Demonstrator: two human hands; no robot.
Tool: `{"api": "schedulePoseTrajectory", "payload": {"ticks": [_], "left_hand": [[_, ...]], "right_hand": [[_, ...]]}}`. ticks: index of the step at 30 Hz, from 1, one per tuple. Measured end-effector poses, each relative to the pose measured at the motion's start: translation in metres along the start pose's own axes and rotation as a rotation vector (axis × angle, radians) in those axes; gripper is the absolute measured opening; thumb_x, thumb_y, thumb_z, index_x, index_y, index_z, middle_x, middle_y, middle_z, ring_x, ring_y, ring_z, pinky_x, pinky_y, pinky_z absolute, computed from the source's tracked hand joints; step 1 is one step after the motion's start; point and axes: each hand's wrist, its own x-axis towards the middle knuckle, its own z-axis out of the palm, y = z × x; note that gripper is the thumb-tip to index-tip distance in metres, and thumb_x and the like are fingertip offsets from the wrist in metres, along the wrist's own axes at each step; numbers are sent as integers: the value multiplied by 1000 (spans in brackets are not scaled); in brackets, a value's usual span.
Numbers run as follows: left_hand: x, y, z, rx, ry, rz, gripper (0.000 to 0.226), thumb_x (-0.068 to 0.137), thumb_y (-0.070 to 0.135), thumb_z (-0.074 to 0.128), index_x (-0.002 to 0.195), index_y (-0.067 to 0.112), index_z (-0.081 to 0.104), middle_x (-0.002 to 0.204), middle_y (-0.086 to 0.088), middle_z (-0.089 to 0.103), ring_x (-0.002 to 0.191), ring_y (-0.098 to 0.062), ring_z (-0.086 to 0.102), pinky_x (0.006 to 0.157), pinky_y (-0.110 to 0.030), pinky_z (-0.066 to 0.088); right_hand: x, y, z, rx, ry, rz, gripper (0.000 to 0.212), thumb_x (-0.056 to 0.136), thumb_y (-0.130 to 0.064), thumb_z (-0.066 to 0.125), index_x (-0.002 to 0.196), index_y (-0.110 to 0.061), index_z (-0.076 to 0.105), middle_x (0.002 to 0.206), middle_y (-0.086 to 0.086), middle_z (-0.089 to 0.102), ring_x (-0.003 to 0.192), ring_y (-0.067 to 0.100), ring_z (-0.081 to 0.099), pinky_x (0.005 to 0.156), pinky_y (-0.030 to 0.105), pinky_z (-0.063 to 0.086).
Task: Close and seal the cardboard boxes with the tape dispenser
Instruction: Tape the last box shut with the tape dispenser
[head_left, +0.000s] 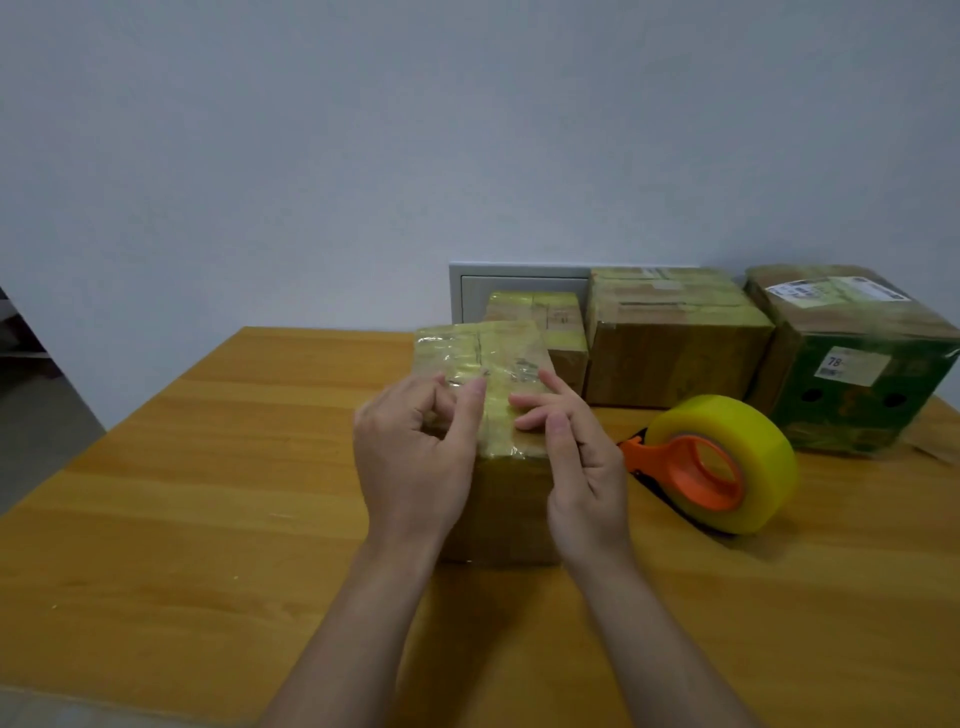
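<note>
A small cardboard box stands in the middle of the wooden table, its top covered with yellowish clear tape. My left hand rests on the near left part of the top, fingers bent and thumb laid along the tape. My right hand touches the near right part of the top with straight fingers. The tape dispenser, a yellow roll on an orange holder, lies on the table just right of my right hand; neither hand holds it.
Behind the box are a smaller taped box, a larger taped brown box and a green-printed box with labels at the right. A grey wall panel sits behind them. The table's left edge borders the floor.
</note>
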Motion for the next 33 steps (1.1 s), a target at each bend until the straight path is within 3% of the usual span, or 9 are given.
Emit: {"api": "schedulePoseTrajectory", "payload": {"ticks": [5,10,15,19,22,24,26,30,33], "left_hand": [[-1,-1,22,208,162,132,38,97,22,53,60,12,50,65,9,45,60,-18,42,62,-35,35],[7,-20,25,92,148,126,49,102,24,47,59,7,61,62,-1,58,60,-28,55,58,-50,44],[15,-28,16,17,58,123,45,98,22,57,57,4,56,63,-2,57,63,-27,56,57,-48,44],[25,-14,-2,230,-16,37,29,88,31,70,64,18,61,89,4,58,90,-19,56,77,-45,49],[27,15,-17,529,-246,-122,14,87,48,69,91,35,68,111,5,59,111,-22,51,93,-44,44],[26,28,-23,658,-469,-220,35,94,56,53,126,43,58,137,3,52,132,-25,40,102,-48,36],[28,31,-25,608,-595,-306,48,100,59,41,146,46,43,162,-1,32,150,-23,19,114,-54,27],[37,18,-30,434,-642,-392,84,73,96,41,143,49,48,172,-5,9,159,-21,-5,125,-51,14],[46,8,-42,359,-640,-436,72,66,89,60,126,50,57,167,-3,16,158,-21,6,123,-45,22]], "right_hand": [[-6,2,8,-70,80,-55,31,107,-14,41,95,-12,69,116,-3,71,138,17,50,111,39,44],[-9,5,12,-131,87,-143,30,105,-21,42,98,-9,69,115,-6,69,137,20,50,111,57,39],[-14,-2,11,-151,9,-119,35,105,-25,37,104,-13,69,124,-9,67,143,20,44,115,57,34],[-20,-11,16,-96,54,-83,29,103,-25,35,102,-18,64,123,-13,68,142,19,45,113,60,35],[-28,-20,26,-28,121,-25,19,103,-18,39,96,-16,57,119,-8,72,137,18,52,109,56,41],[-32,-29,32,105,164,6,18,101,-10,40,99,-11,57,115,0,73,127,25,61,103,53,47],[-32,-38,34,220,173,32,18,100,-7,40,105,-9,58,114,6,72,117,30,67,98,49,52],[-12,-40,14,155,170,85,14,92,-6,53,103,-15,55,126,1,70,118,22,66,97,40,52],[10,-37,-7,-86,239,144,30,90,-9,62,109,-30,53,143,-13,55,131,9,51,107,30,41]]}}
